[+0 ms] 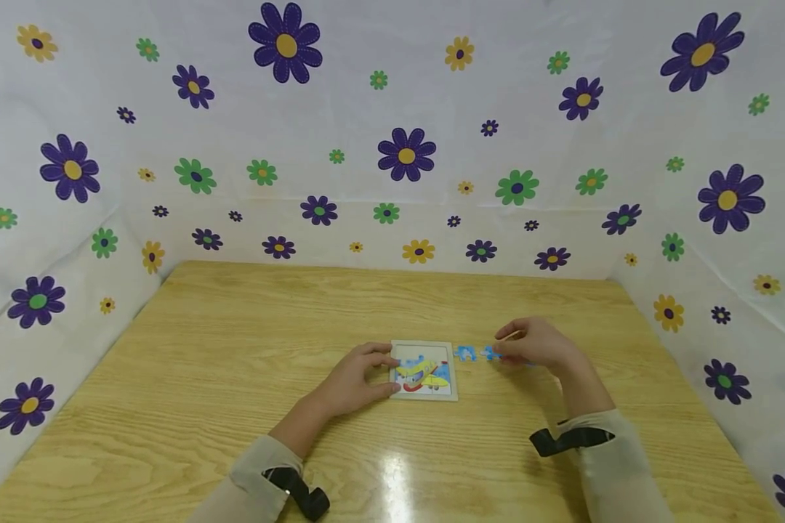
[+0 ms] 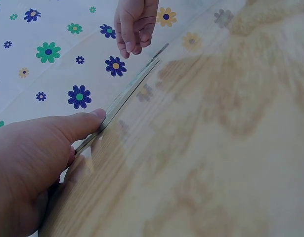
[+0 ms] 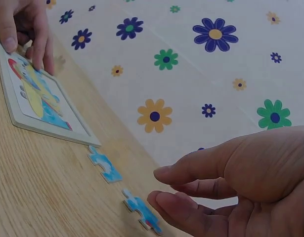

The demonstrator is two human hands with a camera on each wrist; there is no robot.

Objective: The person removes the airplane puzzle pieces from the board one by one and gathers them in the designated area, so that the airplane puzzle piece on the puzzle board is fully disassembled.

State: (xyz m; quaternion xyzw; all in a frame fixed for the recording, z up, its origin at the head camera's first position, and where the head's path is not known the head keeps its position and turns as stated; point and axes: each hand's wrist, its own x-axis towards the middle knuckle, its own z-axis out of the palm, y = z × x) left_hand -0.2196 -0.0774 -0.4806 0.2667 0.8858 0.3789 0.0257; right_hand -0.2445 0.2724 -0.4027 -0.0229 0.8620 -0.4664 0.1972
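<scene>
Two puzzle pieces [image 3: 105, 166], lower left, right-wrist view: we judge them light, stiff, best edge-pinched. Right hand [image 1: 541, 346]: fingers parted; left hand [image 1: 355, 379]: spread against the tray [image 1: 454, 381].

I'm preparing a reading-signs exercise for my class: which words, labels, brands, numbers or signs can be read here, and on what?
None can be read in any view.
Airplane jigsaw puzzle: picture only; any fine print is too small to tell.
Loose jigsaw pieces: no lettering visible.
Flower-print backdrop: flowers, no text.
Black wrist straps: no readable mark.
</scene>
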